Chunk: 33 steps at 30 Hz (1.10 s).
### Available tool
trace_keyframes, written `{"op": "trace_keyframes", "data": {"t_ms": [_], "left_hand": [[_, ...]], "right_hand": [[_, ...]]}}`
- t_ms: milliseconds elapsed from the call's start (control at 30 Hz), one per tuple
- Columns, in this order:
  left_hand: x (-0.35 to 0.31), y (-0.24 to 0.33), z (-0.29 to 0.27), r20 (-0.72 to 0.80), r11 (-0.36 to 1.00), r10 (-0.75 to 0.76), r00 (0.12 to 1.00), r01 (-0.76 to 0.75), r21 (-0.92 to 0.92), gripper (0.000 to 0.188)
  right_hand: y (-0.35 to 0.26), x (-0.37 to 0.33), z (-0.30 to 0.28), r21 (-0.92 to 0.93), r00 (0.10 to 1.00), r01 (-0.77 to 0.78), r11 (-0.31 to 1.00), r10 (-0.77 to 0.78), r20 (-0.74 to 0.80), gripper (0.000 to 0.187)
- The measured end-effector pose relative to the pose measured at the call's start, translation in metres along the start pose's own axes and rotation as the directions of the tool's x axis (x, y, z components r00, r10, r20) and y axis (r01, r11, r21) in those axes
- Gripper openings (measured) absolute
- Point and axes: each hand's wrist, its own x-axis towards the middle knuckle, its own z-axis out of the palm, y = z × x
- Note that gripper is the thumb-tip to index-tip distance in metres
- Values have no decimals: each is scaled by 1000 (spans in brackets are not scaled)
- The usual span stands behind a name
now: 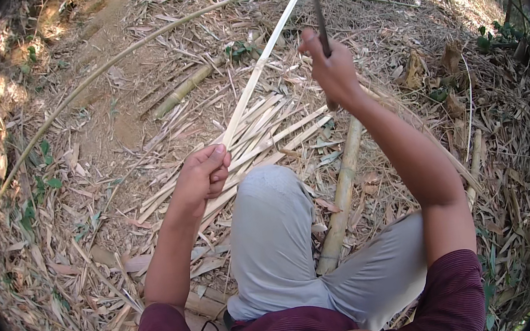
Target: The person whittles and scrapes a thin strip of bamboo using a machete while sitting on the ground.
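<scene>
My left hand (205,172) is closed around the near end of a long, pale bamboo strip (258,68). The strip slants up and away to the right, past the top of the view. Raised to the right of the strip, my right hand (334,69) grips the handle of a long, dark-bladed knife (317,6). Its blade points away from me and crosses the strip's far part in the picture; whether they touch I cannot tell. Below the strip, several split bamboo strips (267,126) lie in a loose pile just beyond my knee.
A bamboo pole (342,196) lies on the ground beside my bent knee (268,191). Farther off is a short green bamboo piece (184,91). One long, thin cane (115,58) arches across the far left. Dry leaves and shavings cover the ground; a stump (414,70) stands at the right.
</scene>
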Motion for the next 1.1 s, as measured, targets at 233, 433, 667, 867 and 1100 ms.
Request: {"op": "trace_keyframes", "data": {"t_ms": [233,433,667,867,1100], "left_hand": [[18,33,30,144,966,-38,989,73,-247,24],[0,32,39,158,967,9,987,31,-252,28],[-10,22,45,205,968,15,979,37,-250,33],[-11,20,44,162,980,15,987,18,-196,34],[-20,8,43,250,945,-45,967,122,-304,35]], "right_hand": [[-37,-72,15,-449,842,450,772,-201,500,55],[-37,-56,2,-537,802,587,605,-348,485,64],[-40,-37,-25,-535,885,365,762,-104,454,59],[-30,-33,-28,-604,824,544,582,-234,516,64],[1,21,-72,-520,989,-20,854,93,114,70]]}}
